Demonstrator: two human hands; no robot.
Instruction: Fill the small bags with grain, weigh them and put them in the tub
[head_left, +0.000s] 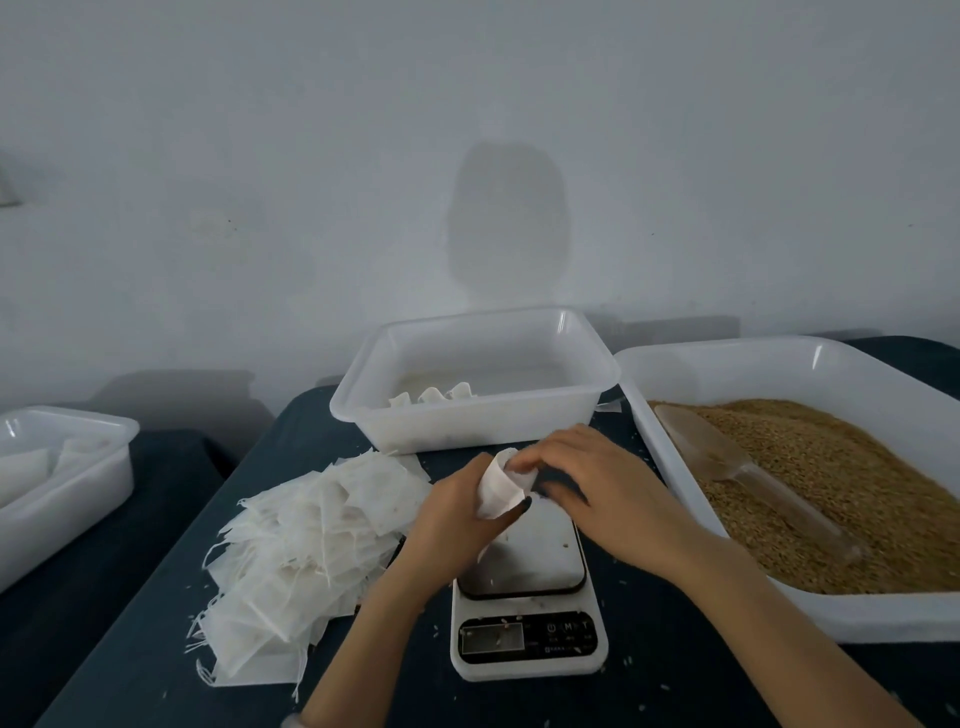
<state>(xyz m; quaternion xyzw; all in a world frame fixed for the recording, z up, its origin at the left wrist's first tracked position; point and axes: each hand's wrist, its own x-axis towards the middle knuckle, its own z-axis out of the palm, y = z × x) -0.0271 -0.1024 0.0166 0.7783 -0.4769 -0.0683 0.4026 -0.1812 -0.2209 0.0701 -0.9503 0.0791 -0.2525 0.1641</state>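
Over scale (530, 642) keyed M and T, left hand (448, 515) curled round bag (497, 492), right hand (597, 480) pinching its mouth, tub (467, 415) at 12 o'clock, grain (841, 483) at 3.

Got my left hand (457, 512) curled round a small bag (497, 491). My right hand (587, 483) is right beside it, fingertips (525, 464) pinching the rim, both forearms angling inward.

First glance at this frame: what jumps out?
At centre, the left hand and right hand hold one small bag over the scale. On the right sits a big white tray of brown grain with a clear scoop lying in it. Left of the scale lies a heap of empty bags.
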